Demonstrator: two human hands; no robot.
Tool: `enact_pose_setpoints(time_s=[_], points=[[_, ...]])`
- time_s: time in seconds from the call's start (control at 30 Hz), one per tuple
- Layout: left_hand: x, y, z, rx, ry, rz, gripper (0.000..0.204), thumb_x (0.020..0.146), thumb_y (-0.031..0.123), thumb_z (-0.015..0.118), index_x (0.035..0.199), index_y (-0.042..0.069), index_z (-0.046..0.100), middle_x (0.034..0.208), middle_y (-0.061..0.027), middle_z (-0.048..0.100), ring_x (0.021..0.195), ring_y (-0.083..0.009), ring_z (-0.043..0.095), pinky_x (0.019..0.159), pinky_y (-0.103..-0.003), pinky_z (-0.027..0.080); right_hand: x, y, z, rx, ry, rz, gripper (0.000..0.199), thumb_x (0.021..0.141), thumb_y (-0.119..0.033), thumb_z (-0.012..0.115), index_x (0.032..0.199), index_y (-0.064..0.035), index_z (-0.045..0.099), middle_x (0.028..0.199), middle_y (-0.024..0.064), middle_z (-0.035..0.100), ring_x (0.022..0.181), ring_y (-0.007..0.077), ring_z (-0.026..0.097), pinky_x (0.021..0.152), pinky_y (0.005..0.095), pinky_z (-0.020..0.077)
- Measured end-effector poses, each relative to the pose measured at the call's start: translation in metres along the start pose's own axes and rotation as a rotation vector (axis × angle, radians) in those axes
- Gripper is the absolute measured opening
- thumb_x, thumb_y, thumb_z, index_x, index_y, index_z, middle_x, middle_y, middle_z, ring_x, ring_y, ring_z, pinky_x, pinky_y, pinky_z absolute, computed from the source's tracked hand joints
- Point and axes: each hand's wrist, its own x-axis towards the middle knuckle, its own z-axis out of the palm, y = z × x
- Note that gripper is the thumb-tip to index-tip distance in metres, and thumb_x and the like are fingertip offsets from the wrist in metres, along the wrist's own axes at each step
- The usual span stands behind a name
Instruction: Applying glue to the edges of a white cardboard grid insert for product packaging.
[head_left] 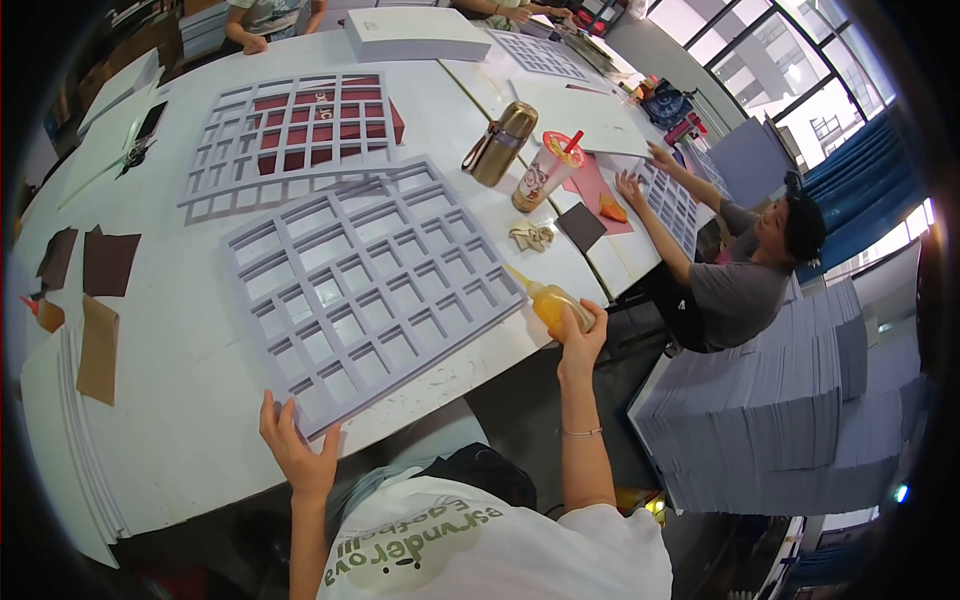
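A pale grey grid frame (375, 262) with several square openings lies on the white table in front of me. At its near left corner, my left hand (298, 447) has its fingers spread, with the fingertips touching the edge. My right hand (580, 340) is wrapped round a squeeze bottle (557, 309) of yellowish liquid. The bottle is tilted, and its thin nozzle points at the right edge of the grid frame. Beyond lies a second grid frame (300, 128), partly over a dark red box (397, 122).
Right of the frame stand a bronze flask (503, 143) and a drink cup (548, 172), near a crumpled cloth (531, 237). Brown sandpaper-like sheets (99, 348) and another glue-like bottle (43, 314) lie left. A co-worker (750, 260) sits at right, beside tall board stacks (750, 400).
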Motion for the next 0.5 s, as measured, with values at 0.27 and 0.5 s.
enact_pose_setpoints(time_s=[0.27, 0.5], points=[[-0.002, -0.002, 0.001, -0.011, -0.029, 0.028, 0.067, 0.072, 0.014, 0.075, 0.128, 0.0, 0.041, 0.141, -0.025, 0.033, 0.125, -0.0423, 0.036, 0.102, -0.049, 0.033, 0.003, 0.011, 0.0, -0.066, -0.027, -0.03, 0.033, 0.084, -0.009, 0.067, 0.11, -0.0041, 0.048, 0.1, 0.011, 0.056, 0.079, 0.0179, 0.062, 0.054, 0.0266, 0.0557], [-0.01, -0.003, -0.005, -0.041, -0.033, 0.004, 0.067, 0.072, 0.014, 0.075, 0.128, -0.001, 0.041, 0.139, -0.0237, 0.037, 0.124, -0.0408, 0.038, 0.1, -0.047, 0.035, -0.053, 0.017, 0.019, -0.071, -0.2, -0.006, 0.032, 0.083, -0.004, 0.067, 0.109, -0.0045, 0.049, 0.098, 0.0087, 0.056, 0.083, 0.0159, 0.06, 0.058, 0.0265, 0.0558]])
